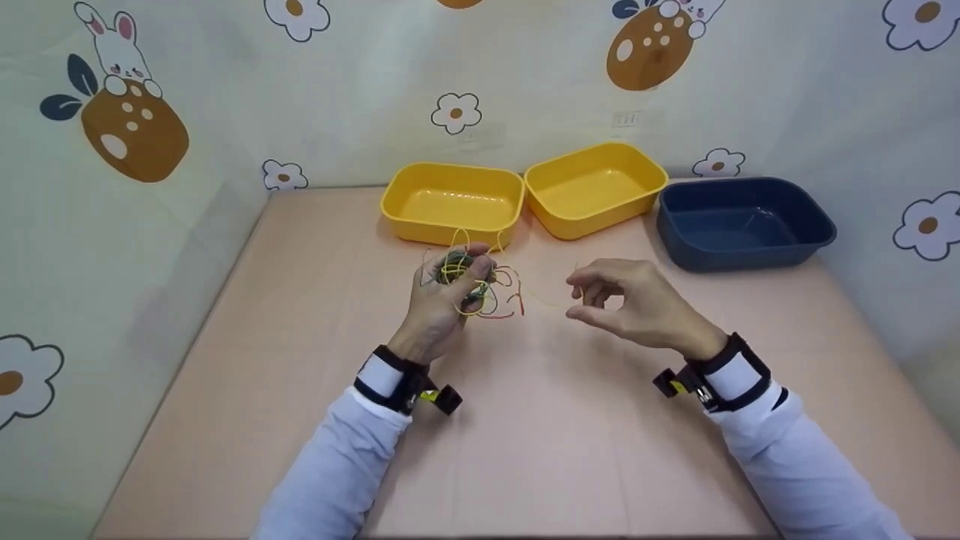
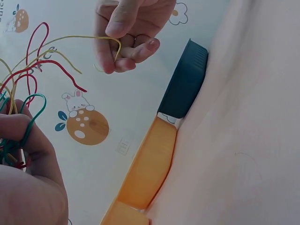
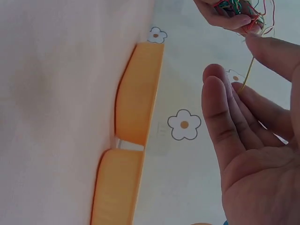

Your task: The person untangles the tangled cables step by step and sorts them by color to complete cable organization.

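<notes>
My left hand (image 1: 442, 300) grips a tangled bundle of thin coloured wires (image 1: 478, 289), green, yellow and red, with the thumb laid across it. Loops and loose red ends (image 2: 75, 82) stick out beyond the fingers. A single yellow wire (image 2: 70, 37) runs from the bundle across to my right hand (image 1: 637, 304). There, the yellow wire (image 3: 248, 72) passes between the thumb and the curled fingers, and its short free end shows beside a fingertip in the left wrist view. Both hands are raised above the table, apart from each other.
Two yellow bins (image 1: 450, 232) (image 1: 592, 225) stand side by side at the back of the table (image 1: 525, 450). A dark blue bin (image 1: 742, 255) stands to their right. Behind them hangs a patterned backdrop (image 1: 360, 90) with flowers and rabbits.
</notes>
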`<state>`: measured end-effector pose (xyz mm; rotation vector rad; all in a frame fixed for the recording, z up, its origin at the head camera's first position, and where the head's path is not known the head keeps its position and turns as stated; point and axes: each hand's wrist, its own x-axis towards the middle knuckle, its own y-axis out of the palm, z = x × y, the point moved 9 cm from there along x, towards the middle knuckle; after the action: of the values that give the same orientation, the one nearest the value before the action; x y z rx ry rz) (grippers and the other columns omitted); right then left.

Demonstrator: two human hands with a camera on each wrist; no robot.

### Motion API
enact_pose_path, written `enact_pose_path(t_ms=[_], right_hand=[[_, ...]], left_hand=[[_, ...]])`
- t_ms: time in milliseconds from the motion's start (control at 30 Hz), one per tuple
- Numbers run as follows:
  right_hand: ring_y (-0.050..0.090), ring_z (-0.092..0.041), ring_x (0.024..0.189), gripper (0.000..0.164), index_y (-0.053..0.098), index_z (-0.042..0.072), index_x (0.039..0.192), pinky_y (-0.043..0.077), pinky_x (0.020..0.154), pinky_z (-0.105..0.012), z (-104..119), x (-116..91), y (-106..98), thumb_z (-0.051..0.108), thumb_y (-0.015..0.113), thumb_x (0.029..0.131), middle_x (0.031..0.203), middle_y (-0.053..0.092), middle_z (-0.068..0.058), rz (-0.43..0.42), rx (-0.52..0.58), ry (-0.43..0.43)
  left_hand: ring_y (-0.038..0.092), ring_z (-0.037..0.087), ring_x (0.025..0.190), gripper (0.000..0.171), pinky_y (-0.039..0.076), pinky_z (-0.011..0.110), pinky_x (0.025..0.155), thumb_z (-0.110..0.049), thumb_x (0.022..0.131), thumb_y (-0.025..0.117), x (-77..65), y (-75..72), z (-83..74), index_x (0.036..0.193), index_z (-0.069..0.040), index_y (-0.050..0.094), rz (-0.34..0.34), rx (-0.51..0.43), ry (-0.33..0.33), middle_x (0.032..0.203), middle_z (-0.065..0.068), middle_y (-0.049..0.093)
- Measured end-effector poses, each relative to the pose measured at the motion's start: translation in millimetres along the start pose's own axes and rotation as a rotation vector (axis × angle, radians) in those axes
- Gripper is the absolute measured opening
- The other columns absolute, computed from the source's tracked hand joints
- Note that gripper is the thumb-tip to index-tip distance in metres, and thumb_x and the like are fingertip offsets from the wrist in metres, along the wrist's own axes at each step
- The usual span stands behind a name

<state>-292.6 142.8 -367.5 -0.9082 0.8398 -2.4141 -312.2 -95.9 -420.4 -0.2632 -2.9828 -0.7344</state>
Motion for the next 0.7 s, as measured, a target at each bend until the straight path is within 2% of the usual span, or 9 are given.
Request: enact_pose_path(t_ms=[100, 200, 267, 333, 467, 567, 700], right_hand=[[0.068, -0.005, 0.072, 0.013, 0.085, 0.008, 0.109, 0.057, 0.072, -0.013, 7.8, 0.0, 4.5, 0.002, 0.087, 0.098, 0.086, 0.08, 0.001, 0.015, 0.023, -0.092], [0.063, -0.009, 0.073, 0.014, 0.087, 0.008, 0.104, 0.052, 0.07, -0.015, 8.2, 0.4, 3.5, -0.002, 0.079, 0.103, 0.086, 0.074, -0.003, -0.003, 0.124, -0.102], [0.064, -0.012, 0.077, 0.016, 0.088, 0.008, 0.105, 0.052, 0.071, -0.018, 4.2, 1.1, 0.0, -0.003, 0.076, 0.104, 0.087, 0.072, -0.005, -0.022, 0.22, -0.043], [0.068, -0.012, 0.077, 0.015, 0.087, 0.006, 0.111, 0.056, 0.072, -0.02, -3.9, 0.1, -3.7, -0.002, 0.075, 0.106, 0.09, 0.073, -0.005, -0.042, 0.334, 0.058], [0.072, -0.013, 0.066, 0.01, 0.078, 0.0, 0.117, 0.064, 0.064, -0.024, -19.0, -4.3, -9.4, 0.0, 0.072, 0.109, 0.089, 0.077, -0.005, -0.085, 0.589, 0.24], [0.071, -0.014, 0.063, 0.005, 0.072, -0.004, 0.113, 0.063, 0.06, -0.024, -24.3, -6.3, -12.5, 0.0, 0.07, 0.11, 0.088, 0.077, -0.006, -0.11, 0.777, 0.297], [0.068, -0.012, 0.059, 0.008, 0.072, -0.003, 0.107, 0.059, 0.056, -0.02, -28.0, -8.0, -19.4, 0.0, 0.067, 0.112, 0.084, 0.076, -0.006, -0.144, 0.922, 0.33]], left_hand=[[0.064, 0.011, 0.088, 0.058, 0.046, 0.016, 0.057, -0.032, 0.089, 0.091, -0.6, -0.5, -0.3, 0.134, -0.001, 0.072, -0.017, 0.021, -0.002, 0.107, 0.004, 0.077], [0.064, 0.01, 0.084, 0.036, 0.047, 0.016, 0.057, -0.019, 0.101, 0.083, -1.6, -0.4, -0.9, 0.133, -0.004, 0.075, -0.034, 0.057, -0.005, 0.104, 0.002, 0.077], [0.065, 0.01, 0.084, 0.029, 0.049, 0.016, 0.057, -0.013, 0.106, 0.078, -1.9, -0.7, -0.8, 0.132, -0.003, 0.075, -0.046, 0.084, -0.008, 0.103, 0.002, 0.077], [0.067, 0.01, 0.086, 0.024, 0.052, 0.017, 0.058, -0.009, 0.109, 0.074, -2.0, -1.3, -0.5, 0.131, -0.002, 0.075, -0.056, 0.116, -0.012, 0.103, 0.001, 0.078], [0.069, 0.011, 0.092, 0.014, 0.057, 0.019, 0.064, -0.007, 0.109, 0.073, -0.5, -3.9, 1.2, 0.122, -0.006, 0.077, -0.068, 0.171, -0.02, 0.105, 0.0, 0.078], [0.066, 0.012, 0.09, 0.008, 0.056, 0.019, 0.063, -0.01, 0.11, 0.074, 0.3, -6.0, 0.7, 0.117, -0.011, 0.077, -0.067, 0.199, -0.021, 0.105, 0.0, 0.075], [0.061, 0.013, 0.088, 0.01, 0.054, 0.02, 0.062, -0.016, 0.111, 0.073, 0.8, -9.0, -3.9, 0.119, -0.01, 0.074, -0.055, 0.229, -0.002, 0.109, 0.003, 0.071]])
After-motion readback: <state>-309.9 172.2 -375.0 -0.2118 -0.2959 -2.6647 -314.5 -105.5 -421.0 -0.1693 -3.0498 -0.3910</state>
